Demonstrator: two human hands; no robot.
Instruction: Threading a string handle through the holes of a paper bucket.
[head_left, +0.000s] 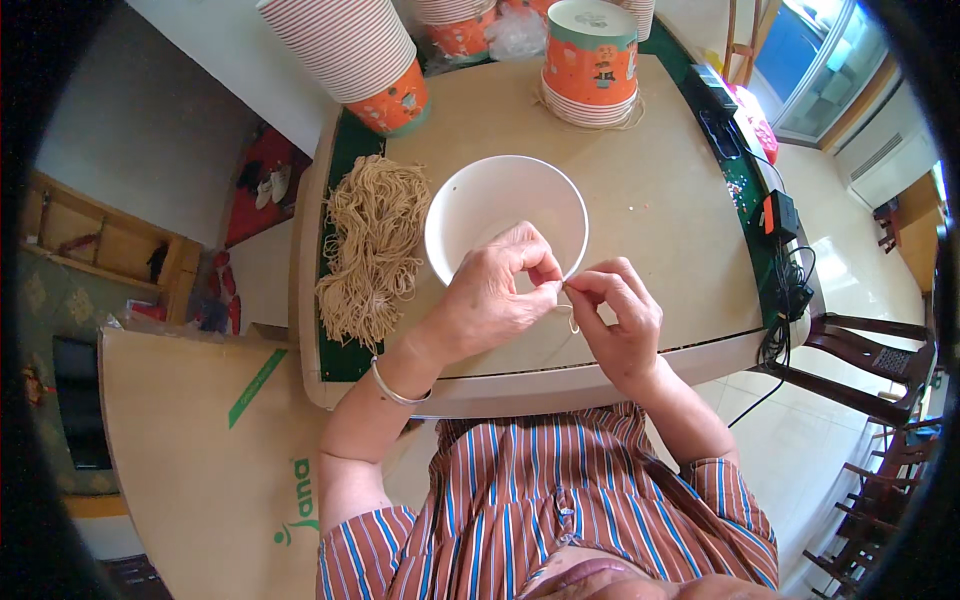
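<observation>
A white paper bucket (500, 185) stands with its mouth toward me at the middle of the table. At its near rim my left hand (500, 285) is closed in a pinch, thumb against the forefinger. My right hand (620, 315) pinches close beside it, the fingertips of both hands almost meeting. Between them runs a thin beige string (572, 320), its loose part hanging below the fingers. Whether it passes through the bucket's wall is hidden by my fingers. To the left of the bucket lies a heap of beige strings (372, 245).
A tall stack of nested paper buckets (340, 60) leans at the far left. An upturned orange and green bucket stack (592, 70) stands at the back, string around its base. Black power adapters and cables (780, 215) line the right edge. A large cardboard sheet (200, 430) is at left.
</observation>
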